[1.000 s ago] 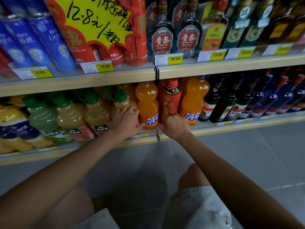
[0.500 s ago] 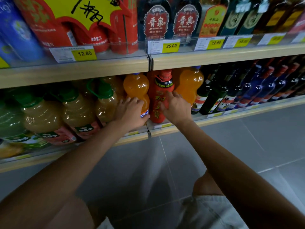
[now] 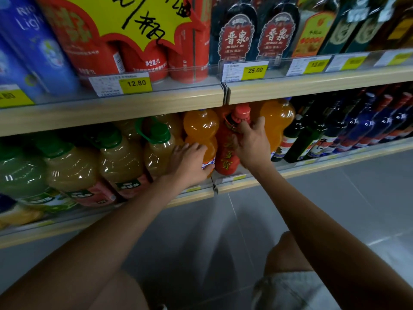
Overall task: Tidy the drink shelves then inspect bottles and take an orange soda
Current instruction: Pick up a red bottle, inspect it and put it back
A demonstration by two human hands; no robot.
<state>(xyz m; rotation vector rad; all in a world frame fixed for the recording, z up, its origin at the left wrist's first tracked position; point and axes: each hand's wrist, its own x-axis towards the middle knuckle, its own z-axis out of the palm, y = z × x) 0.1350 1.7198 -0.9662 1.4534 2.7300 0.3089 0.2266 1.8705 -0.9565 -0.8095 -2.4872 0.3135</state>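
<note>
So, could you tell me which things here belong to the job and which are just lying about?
Job: left hand on the orange soda bottle; right hand on the red bottle; second orange soda bottle.
Lying about: juice jugs; dark wine bottles; price tags.

I see two shelves, the upper shelf [image 3: 111, 113] directly above the lower shelf [image 3: 312, 173], with the floor [image 3: 290, 209] below and in front. On the lower shelf I count, left to right: juice jugs [image 3: 120, 162], the left soda bottle [image 3: 201, 128], a capped bottle [image 3: 225, 153], the right soda bottle [image 3: 277, 117], then glass bottles [image 3: 312, 139] running off right. The capped bottle stands between the two sodas. The left hand [image 3: 190, 162] wraps the left soda bottle's lower front; the right hand [image 3: 252, 144] holds the capped bottle near its neck. On the upper shelf, cans [image 3: 143, 61] stand left and labelled bottles [image 3: 237, 34] right, behind price tags [image 3: 121, 84] along the front edge.
</note>
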